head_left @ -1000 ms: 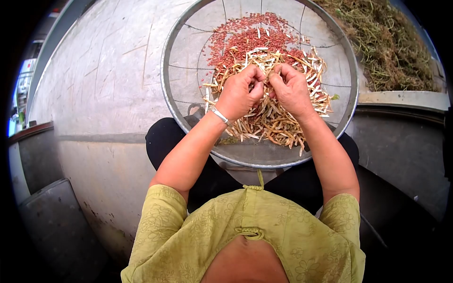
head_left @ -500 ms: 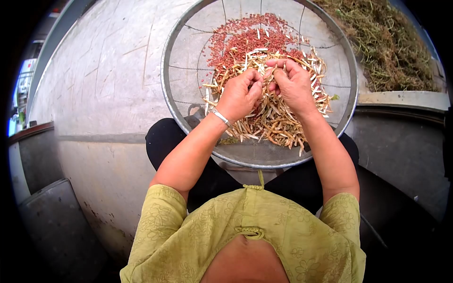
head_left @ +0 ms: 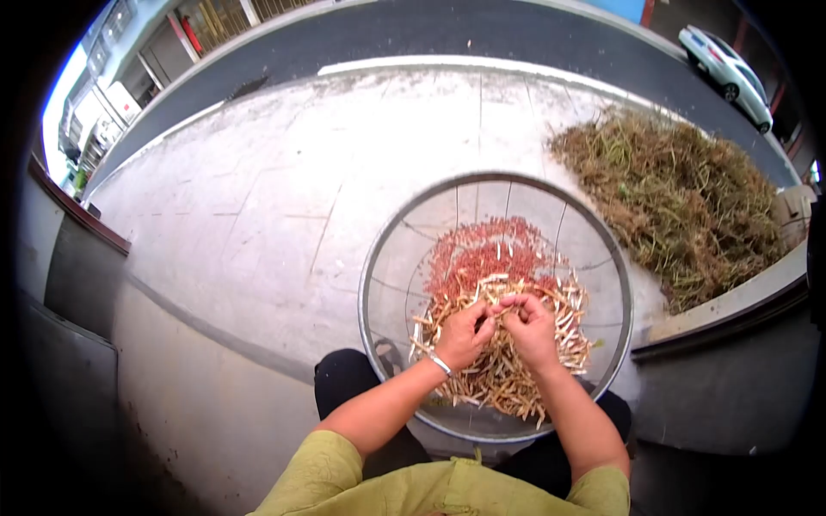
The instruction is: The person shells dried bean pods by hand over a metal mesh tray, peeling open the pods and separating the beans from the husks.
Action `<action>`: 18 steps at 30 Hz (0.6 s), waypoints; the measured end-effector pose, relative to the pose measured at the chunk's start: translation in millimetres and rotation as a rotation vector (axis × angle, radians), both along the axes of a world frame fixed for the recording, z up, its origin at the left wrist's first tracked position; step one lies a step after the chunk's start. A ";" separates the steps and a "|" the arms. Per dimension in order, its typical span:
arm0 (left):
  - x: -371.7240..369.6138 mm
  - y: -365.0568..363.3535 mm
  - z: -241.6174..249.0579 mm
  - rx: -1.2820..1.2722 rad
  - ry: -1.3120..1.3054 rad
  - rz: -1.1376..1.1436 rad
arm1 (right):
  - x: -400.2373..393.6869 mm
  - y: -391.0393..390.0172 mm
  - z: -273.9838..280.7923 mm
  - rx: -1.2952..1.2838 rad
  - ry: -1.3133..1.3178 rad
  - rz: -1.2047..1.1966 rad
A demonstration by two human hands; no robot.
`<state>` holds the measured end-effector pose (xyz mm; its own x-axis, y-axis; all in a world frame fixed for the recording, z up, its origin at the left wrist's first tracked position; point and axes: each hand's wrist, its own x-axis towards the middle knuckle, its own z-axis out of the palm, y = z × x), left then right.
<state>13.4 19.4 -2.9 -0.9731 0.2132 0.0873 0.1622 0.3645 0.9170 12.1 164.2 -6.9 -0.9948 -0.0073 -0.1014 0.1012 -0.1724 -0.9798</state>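
Pods (head_left: 496, 383) lie at mixed angles in the round sieve (head_left: 387, 284), just under your left hand (head_left: 463, 337) and right hand (head_left: 531, 334), about equally near, each grip pinched, its contents too hidden to tell.

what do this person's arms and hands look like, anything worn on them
The sleeves are short and yellow-green. A silver-coloured bracelet circles the wrist of the left hand; the right hand shows none. Both hands are ungloved.
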 end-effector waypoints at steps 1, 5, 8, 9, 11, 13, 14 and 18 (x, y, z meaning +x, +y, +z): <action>-1.3 0.4 -8.9 0.061 -0.018 0.022 | 1.5 -3.4 3.8 0.023 0.063 -0.001; -2.0 2.3 -13.4 0.192 -0.018 0.053 | 7.9 -10.9 9.9 0.288 0.289 0.051; 0.4 2.7 -11.0 0.127 0.030 0.090 | 7.7 -14.6 5.2 0.196 0.257 0.042; -1.9 2.0 -11.1 0.126 0.030 0.091 | 5.6 -16.7 6.3 0.195 0.257 -0.044; -5.7 2.4 -14.7 0.036 0.085 0.093 | 0.1 -9.2 -3.0 0.215 0.144 0.016; -2.0 1.8 -21.4 -0.046 0.103 0.077 | -2.0 -1.6 -28.7 0.298 0.077 0.026; -3.4 1.6 -25.7 -0.082 0.093 0.056 | -2.6 -0.1 -28.6 0.334 0.111 0.030; -8.7 2.1 -34.9 0.194 -0.158 -0.024 | -5.6 7.4 -20.5 0.397 0.080 0.019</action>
<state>4.6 21.5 -37.8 -0.9728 0.2303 -0.0236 0.0180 0.1767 0.9841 6.6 171.6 -27.4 -0.9998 -0.0020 -0.0220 0.0210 0.2224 -0.9747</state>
